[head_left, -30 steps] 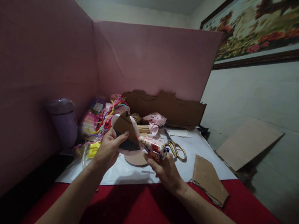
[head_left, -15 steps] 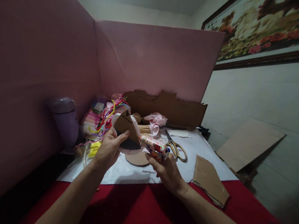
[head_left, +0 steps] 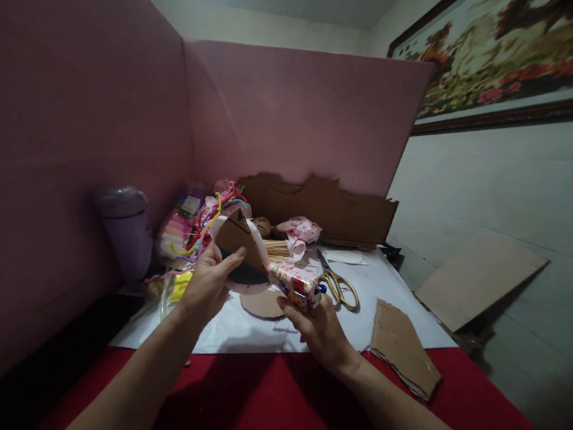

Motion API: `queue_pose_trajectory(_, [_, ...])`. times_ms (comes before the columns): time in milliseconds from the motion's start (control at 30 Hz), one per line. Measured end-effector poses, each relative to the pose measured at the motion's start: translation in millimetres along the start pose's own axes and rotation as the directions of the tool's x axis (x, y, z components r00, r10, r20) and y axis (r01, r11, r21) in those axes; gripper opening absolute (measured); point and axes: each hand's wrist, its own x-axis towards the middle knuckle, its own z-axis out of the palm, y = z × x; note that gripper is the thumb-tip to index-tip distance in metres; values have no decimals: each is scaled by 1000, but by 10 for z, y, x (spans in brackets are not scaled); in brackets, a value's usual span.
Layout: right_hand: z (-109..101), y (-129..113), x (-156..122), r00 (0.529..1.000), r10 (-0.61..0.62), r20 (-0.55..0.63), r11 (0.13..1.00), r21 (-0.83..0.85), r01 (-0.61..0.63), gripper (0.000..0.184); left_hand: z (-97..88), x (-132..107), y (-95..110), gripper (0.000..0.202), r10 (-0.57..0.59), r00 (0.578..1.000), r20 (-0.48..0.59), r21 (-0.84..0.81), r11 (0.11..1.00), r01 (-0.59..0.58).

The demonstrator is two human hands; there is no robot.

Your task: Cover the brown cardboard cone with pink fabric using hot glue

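My left hand (head_left: 206, 285) is closed around a folded cardboard piece (head_left: 237, 239) with a white paper backing, held up above the table. My right hand (head_left: 319, 328) grips a glue gun (head_left: 295, 281) wrapped in a red-and-white floral pattern, its nozzle pointing left and touching the lower edge of the cardboard piece. A round cardboard disc (head_left: 261, 304) lies on the white paper sheet (head_left: 256, 333) just below both hands.
Gold-handled scissors (head_left: 336, 284) lie right of the glue gun. A loose cardboard scrap (head_left: 402, 347) sits at the sheet's right edge. Coloured pipe cleaners (head_left: 205, 224), a purple jar (head_left: 124, 231), a cardboard strip (head_left: 327, 208) and pink boards (head_left: 296, 109) line the back and left.
Almost nothing differs. Both hands hold their things in nearly the same place; the cardboard piece has tipped very slightly.
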Motion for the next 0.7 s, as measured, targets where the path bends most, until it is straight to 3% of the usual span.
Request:
queue_pose_trajectory(167, [9,16,-2,999,-6,34,1000,26,5,17,16,-10,18,51,10,999,-42,18,1000,-10])
queue_pose_trajectory(533, [-11,-21,-15,998,61,-9,998,-2,-61,17,13,6,50,47,1,991,-130,-2,1000,-1])
queue_pose_trajectory(700, [-7,-33,-12,998,62,-21,998,5,-62,18,16,-8,28,50,-24,998,-62,-10,1000,24])
